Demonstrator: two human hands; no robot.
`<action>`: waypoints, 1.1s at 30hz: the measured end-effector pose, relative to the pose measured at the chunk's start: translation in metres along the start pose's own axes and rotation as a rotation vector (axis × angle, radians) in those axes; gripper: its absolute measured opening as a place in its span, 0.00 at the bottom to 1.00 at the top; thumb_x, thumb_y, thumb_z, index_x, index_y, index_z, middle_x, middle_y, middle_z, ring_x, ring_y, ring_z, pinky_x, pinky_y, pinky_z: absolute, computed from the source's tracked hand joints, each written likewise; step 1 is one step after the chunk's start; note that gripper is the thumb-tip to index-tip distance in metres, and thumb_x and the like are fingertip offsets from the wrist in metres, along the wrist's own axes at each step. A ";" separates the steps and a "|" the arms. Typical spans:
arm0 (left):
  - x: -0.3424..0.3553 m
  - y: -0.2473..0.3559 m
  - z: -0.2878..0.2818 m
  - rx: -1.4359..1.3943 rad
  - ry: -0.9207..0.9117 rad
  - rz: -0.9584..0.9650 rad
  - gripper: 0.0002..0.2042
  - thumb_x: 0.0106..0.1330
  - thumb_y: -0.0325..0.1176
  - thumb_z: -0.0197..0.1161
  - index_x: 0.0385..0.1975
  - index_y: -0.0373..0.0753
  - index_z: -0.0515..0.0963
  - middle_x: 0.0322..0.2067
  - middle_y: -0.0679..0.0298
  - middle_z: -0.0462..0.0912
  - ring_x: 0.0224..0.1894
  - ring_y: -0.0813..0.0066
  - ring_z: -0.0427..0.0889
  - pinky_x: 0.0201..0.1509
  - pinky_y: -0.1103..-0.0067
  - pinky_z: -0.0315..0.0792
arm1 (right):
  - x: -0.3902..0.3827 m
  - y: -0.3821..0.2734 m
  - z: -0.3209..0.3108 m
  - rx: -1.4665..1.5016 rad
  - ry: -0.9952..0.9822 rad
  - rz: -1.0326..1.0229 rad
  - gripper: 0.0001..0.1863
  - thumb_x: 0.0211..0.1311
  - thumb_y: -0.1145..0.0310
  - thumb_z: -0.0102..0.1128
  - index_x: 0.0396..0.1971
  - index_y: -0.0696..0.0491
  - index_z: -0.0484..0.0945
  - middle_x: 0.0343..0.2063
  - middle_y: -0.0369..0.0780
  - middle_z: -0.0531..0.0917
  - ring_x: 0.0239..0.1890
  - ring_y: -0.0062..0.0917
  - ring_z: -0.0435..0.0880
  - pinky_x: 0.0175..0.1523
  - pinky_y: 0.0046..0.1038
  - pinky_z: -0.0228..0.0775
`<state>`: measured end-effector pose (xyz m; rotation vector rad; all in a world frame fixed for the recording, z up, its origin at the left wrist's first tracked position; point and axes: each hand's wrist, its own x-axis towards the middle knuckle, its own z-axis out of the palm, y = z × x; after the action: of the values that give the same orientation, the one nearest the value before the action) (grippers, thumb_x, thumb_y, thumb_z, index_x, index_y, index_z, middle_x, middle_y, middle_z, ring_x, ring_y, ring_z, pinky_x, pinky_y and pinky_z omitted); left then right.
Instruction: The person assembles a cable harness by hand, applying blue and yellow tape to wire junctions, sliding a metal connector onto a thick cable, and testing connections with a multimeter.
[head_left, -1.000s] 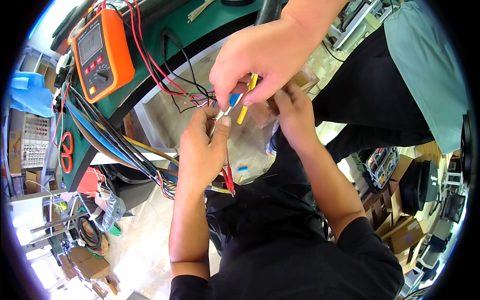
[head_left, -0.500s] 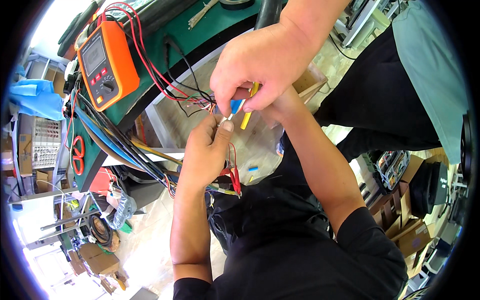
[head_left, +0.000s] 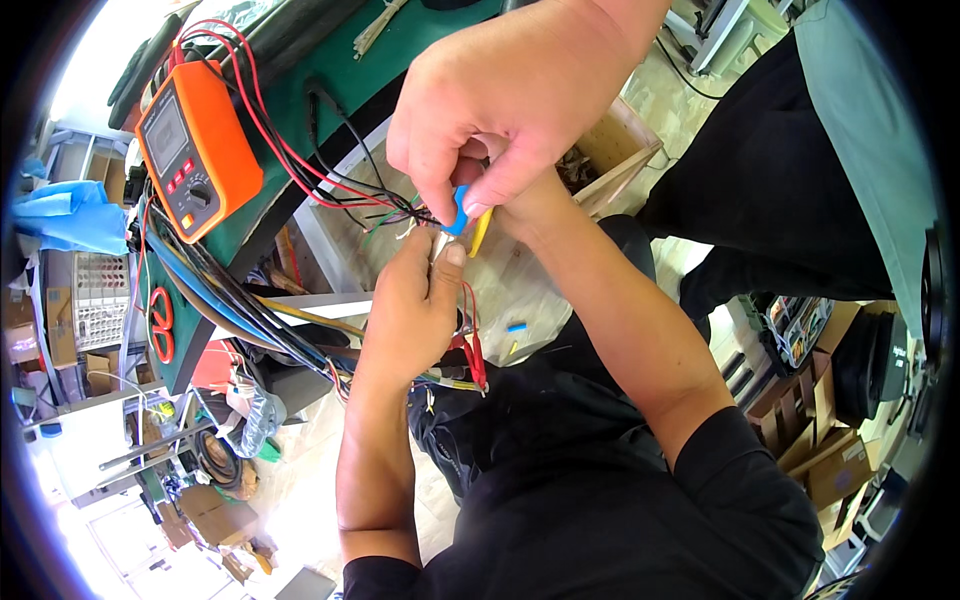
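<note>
My left hand [head_left: 412,290] pinches a thin white wire [head_left: 440,245] between thumb and forefinger. A co-worker's hand [head_left: 500,95] reaches in from the top and grips a short blue sleeve [head_left: 457,212] at the wire's upper end, close to my left thumb. Behind that hand lies my right hand [head_left: 528,212]; its fingers are mostly hidden. A yellow sleeve [head_left: 481,232] sticks out below the co-worker's thumb; who holds it is unclear. Several thin wires [head_left: 408,212] run in beside my left fingertips. Red clips [head_left: 475,365] hang by my left wrist.
An orange meter [head_left: 198,150] with red and black leads sits on the green bench [head_left: 290,110] at left. Red-handled scissors [head_left: 161,325] lie near its edge, beside a thick cable bundle [head_left: 235,300]. A wooden box [head_left: 625,150] stands beyond; small blue offcut [head_left: 516,327] on the floor.
The co-worker's hand has shifted left, and the blue sleeve now stands steeper against the white wire. The yellow sleeve has moved left. My left hand keeps its pinch.
</note>
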<state>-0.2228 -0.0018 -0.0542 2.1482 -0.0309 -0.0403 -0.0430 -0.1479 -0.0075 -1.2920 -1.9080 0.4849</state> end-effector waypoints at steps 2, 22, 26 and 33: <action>0.000 0.004 0.005 0.032 0.031 0.033 0.14 0.73 0.38 0.51 0.37 0.30 0.71 0.22 0.51 0.72 0.26 0.60 0.73 0.34 0.67 0.67 | -0.005 0.030 0.056 0.416 0.647 0.006 0.06 0.47 0.71 0.64 0.24 0.57 0.80 0.22 0.34 0.79 0.25 0.16 0.77 0.29 0.21 0.69; 0.000 0.008 0.014 0.012 0.055 -0.150 0.13 0.72 0.37 0.54 0.41 0.31 0.70 0.20 0.52 0.74 0.22 0.59 0.75 0.30 0.67 0.68 | 0.002 0.028 0.114 0.717 1.718 0.528 0.15 0.56 0.58 0.64 0.26 0.57 0.78 0.21 0.35 0.77 0.23 0.19 0.74 0.30 0.25 0.67; -0.001 0.002 0.020 0.143 0.105 0.002 0.11 0.70 0.33 0.55 0.44 0.32 0.69 0.23 0.45 0.76 0.26 0.44 0.78 0.30 0.63 0.69 | 0.000 0.025 0.115 0.807 1.696 0.534 0.15 0.57 0.58 0.64 0.28 0.56 0.77 0.22 0.35 0.76 0.24 0.18 0.74 0.31 0.24 0.68; 0.000 -0.006 0.022 0.237 0.134 0.056 0.12 0.67 0.30 0.57 0.46 0.33 0.68 0.25 0.40 0.77 0.30 0.37 0.77 0.31 0.57 0.69 | 0.004 0.021 0.113 0.806 1.706 0.516 0.13 0.57 0.59 0.64 0.31 0.52 0.75 0.24 0.35 0.76 0.27 0.18 0.74 0.33 0.23 0.68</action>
<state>-0.2239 -0.0169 -0.0713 2.3807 -0.0183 0.1470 -0.1172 -0.1239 -0.0921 -0.9428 0.0724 0.1648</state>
